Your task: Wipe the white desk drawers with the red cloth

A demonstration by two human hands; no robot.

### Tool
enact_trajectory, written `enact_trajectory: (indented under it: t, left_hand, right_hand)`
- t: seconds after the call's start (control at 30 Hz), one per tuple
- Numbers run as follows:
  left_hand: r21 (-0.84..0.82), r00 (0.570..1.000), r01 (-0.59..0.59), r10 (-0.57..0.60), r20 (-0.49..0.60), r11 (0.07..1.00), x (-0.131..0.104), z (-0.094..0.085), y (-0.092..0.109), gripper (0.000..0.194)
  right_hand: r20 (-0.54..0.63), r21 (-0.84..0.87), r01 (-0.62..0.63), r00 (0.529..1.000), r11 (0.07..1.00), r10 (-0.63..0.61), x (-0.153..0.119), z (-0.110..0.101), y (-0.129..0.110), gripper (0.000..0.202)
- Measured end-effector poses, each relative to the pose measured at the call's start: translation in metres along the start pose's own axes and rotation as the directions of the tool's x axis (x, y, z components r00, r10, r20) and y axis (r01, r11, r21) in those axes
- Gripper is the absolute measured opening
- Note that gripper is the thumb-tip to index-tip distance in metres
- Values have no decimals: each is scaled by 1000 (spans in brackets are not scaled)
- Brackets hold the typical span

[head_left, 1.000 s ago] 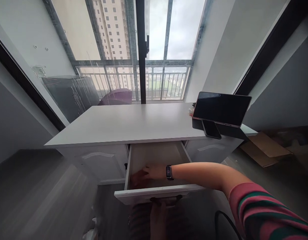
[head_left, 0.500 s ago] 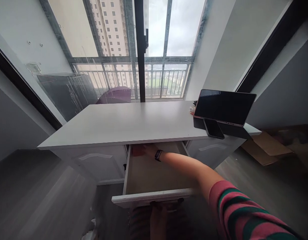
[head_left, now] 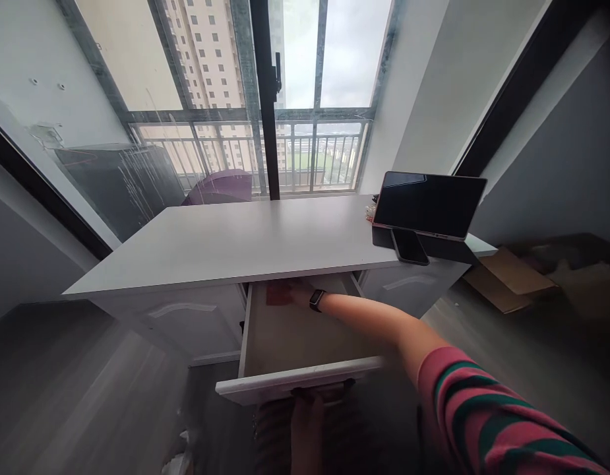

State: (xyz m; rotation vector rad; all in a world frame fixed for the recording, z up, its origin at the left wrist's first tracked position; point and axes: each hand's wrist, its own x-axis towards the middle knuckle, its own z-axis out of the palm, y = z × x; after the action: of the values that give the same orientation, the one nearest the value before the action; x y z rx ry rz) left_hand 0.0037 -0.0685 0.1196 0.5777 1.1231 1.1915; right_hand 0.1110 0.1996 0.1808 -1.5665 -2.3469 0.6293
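Right hand (head_left: 301, 293) at flat red cloth (head_left: 278, 294), rear of white rectangular drawer (head_left: 299, 378); finger closure unclear. Left hand (head_left: 307, 415) grips dark bar handle (head_left: 349, 384): best brace drawer, spread pressure evenly.

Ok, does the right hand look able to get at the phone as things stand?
Probably yes: the phone lies uncovered near the front of the desktop, though the right hand is in the drawer.

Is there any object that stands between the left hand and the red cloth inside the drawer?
Yes, the drawer's front panel: the left hand is outside it, at the handle, and the red cloth is inside, near the back. Nothing visible separates the right hand from the cloth.
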Motion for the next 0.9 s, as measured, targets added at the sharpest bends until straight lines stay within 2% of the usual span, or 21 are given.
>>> enact_trajectory:
  t: [0.07,0.27,0.37,0.47,0.57,0.67,0.77,0.83,0.9]
  left_hand:
    - [40,1000,-8,8,3,999,0,2,2,44]
    - [49,999,-31,33,-41,998,-3,8,13,41]
    - [31,999,-44,44,-22,999,-4,10,14,41]
    - [-5,999,-51,51,-5,999,-2,10,10,47]
    - [-13,999,-51,51,-11,999,-1,8,7,52]
    - [10,998,-57,57,-1,998,-1,7,9,51]
    - [60,997,-77,77,2,995,-2,7,12,45]
    - [80,997,-82,83,-2,993,-2,7,14,43]
    - [89,997,-78,80,-16,993,-2,6,14,41]
  right_hand:
    - [87,-67,24,996,997,-18,-12,-2,4,29]
    - [331,-206,165,939,964,-90,-51,-2,6,54]
    - [449,-258,289,881,922,-150,-68,-1,4,56]
    - [551,-236,373,812,897,-193,-82,0,0,58]
    - [629,-201,414,749,888,-207,-93,3,-1,60]
    - [674,-138,399,709,906,-210,-100,4,4,56]
    - [682,-74,363,698,929,-218,-106,-1,12,58]
    - [665,-107,376,716,921,-215,-110,-8,18,60]
    - [617,-169,388,759,906,-210,-112,-16,24,59]
